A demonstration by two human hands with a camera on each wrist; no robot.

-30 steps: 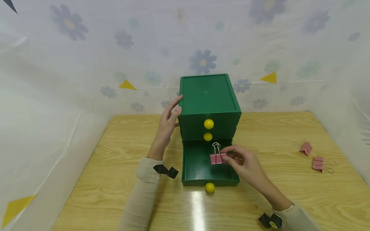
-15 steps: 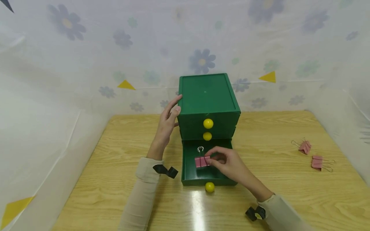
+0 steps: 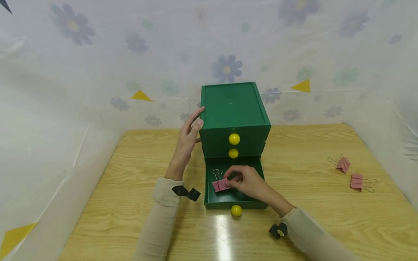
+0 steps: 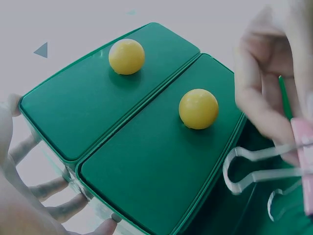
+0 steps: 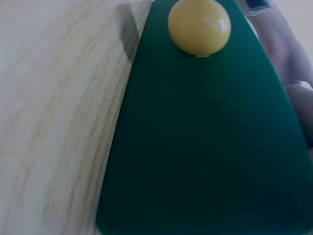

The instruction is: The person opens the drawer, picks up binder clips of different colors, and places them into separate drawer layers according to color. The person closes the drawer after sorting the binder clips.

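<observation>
Fingers (image 3: 232,173) pinched on pink clip (image 3: 220,185)

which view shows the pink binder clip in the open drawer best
The head view: the whole pink binder clip, pinched by the right hand, sits inside the bottom drawer. Left wrist shows only its wire handles and an edge; right wrist shows none.

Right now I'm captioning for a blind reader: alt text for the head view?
A right hand holds a pink binder clip inside the open bottom drawer of a green drawer box, which the left hand steadies.
</observation>
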